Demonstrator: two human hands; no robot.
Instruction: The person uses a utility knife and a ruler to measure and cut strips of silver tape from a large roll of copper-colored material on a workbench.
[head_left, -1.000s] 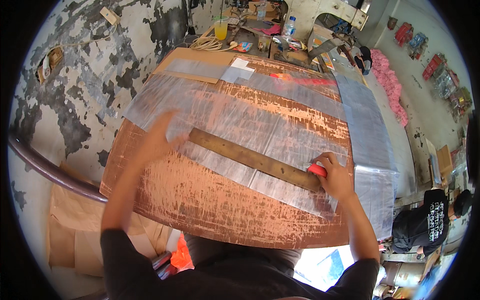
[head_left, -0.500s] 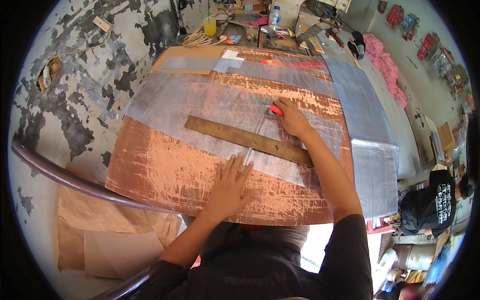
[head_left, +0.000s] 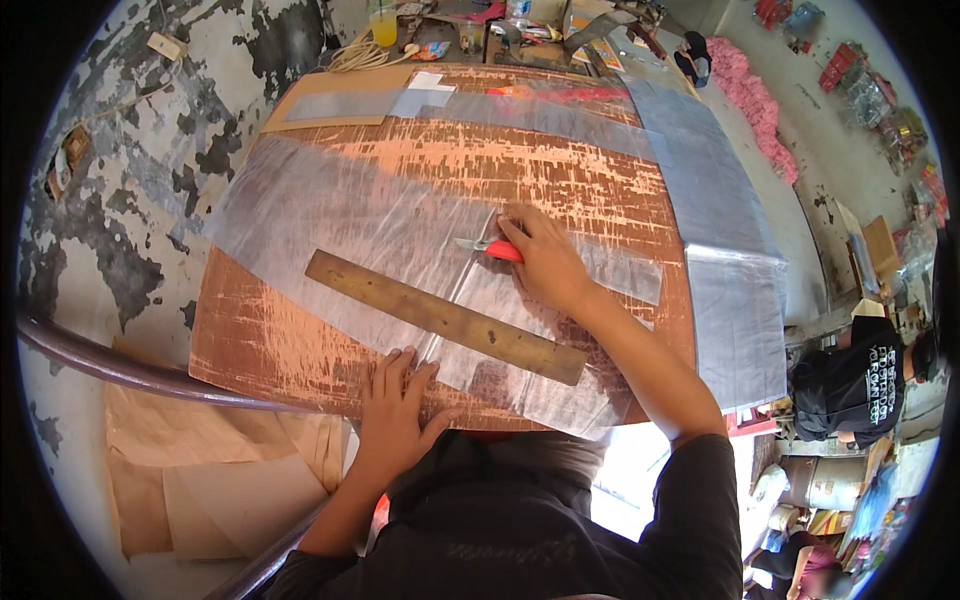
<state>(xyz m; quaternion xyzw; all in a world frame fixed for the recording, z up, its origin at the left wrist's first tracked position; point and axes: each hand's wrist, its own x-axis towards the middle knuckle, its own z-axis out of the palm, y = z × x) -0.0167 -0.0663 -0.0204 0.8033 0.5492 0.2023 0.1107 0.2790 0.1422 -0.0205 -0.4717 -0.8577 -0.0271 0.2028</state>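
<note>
A translucent plastic sheet [head_left: 290, 200] lies slantwise on the worn brown board [head_left: 250, 330], with its near right corner at the board's front edge. Across it rests a flat brownish-yellow straightedge [head_left: 440, 315]. My right hand [head_left: 548, 262] is closed around a red utility knife [head_left: 503, 251], its blade out and pointing left above the sheet. Those fingertips are at a crease in the plastic; whether they also pinch it I cannot tell. My left hand [head_left: 395, 415] lies with fingers apart on the sheet's near edge, below the straightedge. A narrower plastic strip [head_left: 625, 272] shows right of my right hand.
A grey-blue plastic sheet [head_left: 735, 260] drapes over the board's right side. Cardboard [head_left: 330, 95] and another plastic strip [head_left: 540, 118] lie at the far side. Behind are coiled cord [head_left: 375, 55] and a yellow drink [head_left: 383, 25]. Other people sit at the right.
The plastic sheet and straightedge have shifted toward me. My right hand has come nearer with the knife, whose blade now shows. My left hand has moved slightly left, and the whole view has shifted.
</note>
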